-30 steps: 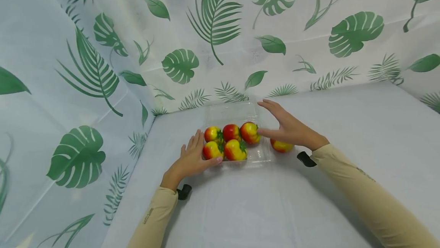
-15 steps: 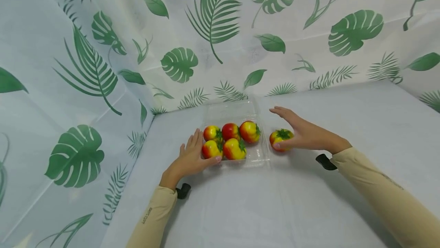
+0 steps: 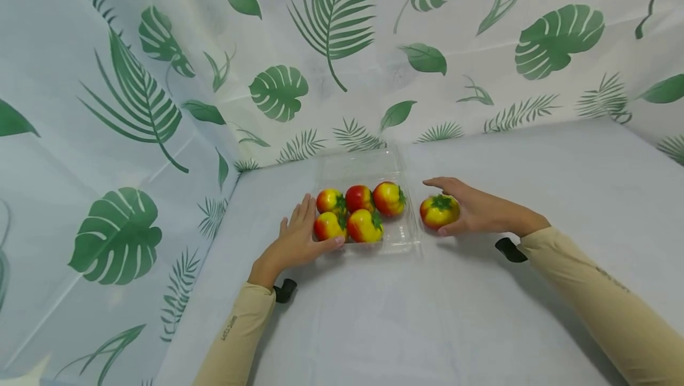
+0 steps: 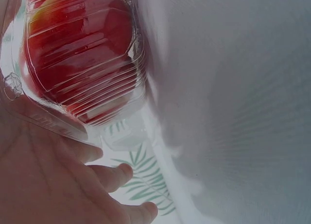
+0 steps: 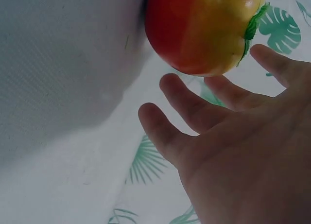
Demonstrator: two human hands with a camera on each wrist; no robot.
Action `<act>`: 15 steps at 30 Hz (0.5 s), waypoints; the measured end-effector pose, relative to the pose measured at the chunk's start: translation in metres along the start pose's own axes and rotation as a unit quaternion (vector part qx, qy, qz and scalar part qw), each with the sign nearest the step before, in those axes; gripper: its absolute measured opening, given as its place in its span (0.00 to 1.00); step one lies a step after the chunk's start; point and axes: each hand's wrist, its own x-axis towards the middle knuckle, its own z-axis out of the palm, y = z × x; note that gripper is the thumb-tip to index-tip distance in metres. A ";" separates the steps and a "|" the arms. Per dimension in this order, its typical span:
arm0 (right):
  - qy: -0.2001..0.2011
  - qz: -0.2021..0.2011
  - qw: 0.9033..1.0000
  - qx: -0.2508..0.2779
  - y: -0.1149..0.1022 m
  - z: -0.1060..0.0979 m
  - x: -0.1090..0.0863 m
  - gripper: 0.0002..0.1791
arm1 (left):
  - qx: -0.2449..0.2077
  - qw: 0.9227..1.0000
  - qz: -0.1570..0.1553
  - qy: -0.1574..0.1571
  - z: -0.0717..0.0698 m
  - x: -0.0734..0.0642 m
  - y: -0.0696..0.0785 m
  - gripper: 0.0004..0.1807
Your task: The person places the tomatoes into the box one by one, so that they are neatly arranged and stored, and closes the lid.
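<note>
A clear plastic clamshell box (image 3: pixel 398 234) lies with its lid (image 3: pixel 358 166) folded back and several red-yellow persimmons (image 3: pixel 366 225) inside in two rows. My left hand (image 3: pixel 294 243) rests along the box's left side, fingers straight, thumb across the front corner. In the left wrist view, ribbed plastic (image 4: pixel 82 54) with a red persimmon behind it sits right above that palm. One more persimmon (image 3: pixel 439 212), green calyx up, stands on the table just right of the box. My right hand (image 3: pixel 475 211) surrounds its right side, thumb in front and spread fingers (image 5: pixel 184 97) behind, close to its skin.
The front right compartment (image 3: pixel 396 228) of the box holds no fruit. White cloth covers the table (image 3: pixel 385 315). Leaf-printed curtains (image 3: pixel 459 89) rise behind and at the left, close to the lid's far edge.
My right hand has moved away from the box to the right and settled around the loose persimmon, its thumb and fingers closing in. My left hand stays at the box.
</note>
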 end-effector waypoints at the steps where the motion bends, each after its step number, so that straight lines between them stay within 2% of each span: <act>1: 0.001 0.001 1.000 0.000 0.000 0.000 -0.001 0.55 | 0.001 1.000 0.000 0.000 0.000 0.000 0.000 0.70; 15: 0.002 -0.003 1.000 -0.014 0.002 0.001 -0.002 0.46 | 0.004 1.000 0.001 0.002 -0.001 -0.001 0.002 0.69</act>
